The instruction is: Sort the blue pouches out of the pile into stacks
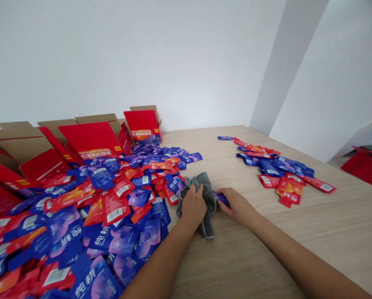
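My left hand (194, 206) is closed around a bunched grey cloth (208, 195), near the right edge of the big pile. Just right of it, my right hand (237, 206) pinches the end of a blue-purple sachet (221, 198). The sachet's other end goes under the cloth and is hidden there. Beside the cloth on the left lies a heap of red and blue sachets (120, 236), overlapping at many angles. A smaller group of red and blue sachets (267, 160) rests farther off to the right.
Open red cardboard boxes (89, 141) stand along the back left, flaps raised, with another red box (143, 126) at their right end. The wooden table (323, 232) meets a white wall (189, 62) behind. Something red (365, 166) sits beyond the table's right edge.
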`<state>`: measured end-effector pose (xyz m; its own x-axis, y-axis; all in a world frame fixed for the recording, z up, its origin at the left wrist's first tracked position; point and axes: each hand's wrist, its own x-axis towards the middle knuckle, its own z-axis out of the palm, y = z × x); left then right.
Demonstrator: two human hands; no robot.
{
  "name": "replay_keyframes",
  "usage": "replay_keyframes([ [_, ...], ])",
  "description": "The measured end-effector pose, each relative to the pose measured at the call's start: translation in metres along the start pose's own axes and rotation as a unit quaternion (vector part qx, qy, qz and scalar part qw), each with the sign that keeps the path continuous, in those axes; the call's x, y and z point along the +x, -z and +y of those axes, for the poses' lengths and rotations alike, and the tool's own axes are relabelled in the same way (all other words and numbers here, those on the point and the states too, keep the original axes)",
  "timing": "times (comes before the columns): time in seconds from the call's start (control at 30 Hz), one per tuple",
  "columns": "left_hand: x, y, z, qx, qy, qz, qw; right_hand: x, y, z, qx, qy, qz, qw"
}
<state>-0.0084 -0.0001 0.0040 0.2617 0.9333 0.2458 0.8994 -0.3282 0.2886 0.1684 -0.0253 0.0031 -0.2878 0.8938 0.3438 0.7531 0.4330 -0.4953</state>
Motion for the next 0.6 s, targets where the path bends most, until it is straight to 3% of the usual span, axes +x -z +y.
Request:
replay_keyframes([
  [0.1,-0.005,0.005,0.001,-0.082,0.013,0.072,0.994,0.001,0.003,0.005,0.085,-0.087,0.024,0.992],
  [0.17,-0.01,0.007,0.01,-0.1,-0.021,0.088,0.991,0.003,0.0,0.013,0.134,-0.151,0.041,0.979],
  [0.33,-0.021,-0.004,0.039,0.002,-0.185,-0.035,0.982,0.006,-0.009,0.027,0.123,-0.129,0.039,0.983],
  [0.43,-0.012,-0.011,0.038,0.079,-0.158,-0.075,0.981,0.007,-0.011,0.026,0.077,-0.125,0.0,0.989],
  [0.6,0.007,-0.007,0.018,0.138,-0.061,-0.077,0.986,0.007,-0.01,0.026,0.081,-0.122,-0.024,0.989],
])
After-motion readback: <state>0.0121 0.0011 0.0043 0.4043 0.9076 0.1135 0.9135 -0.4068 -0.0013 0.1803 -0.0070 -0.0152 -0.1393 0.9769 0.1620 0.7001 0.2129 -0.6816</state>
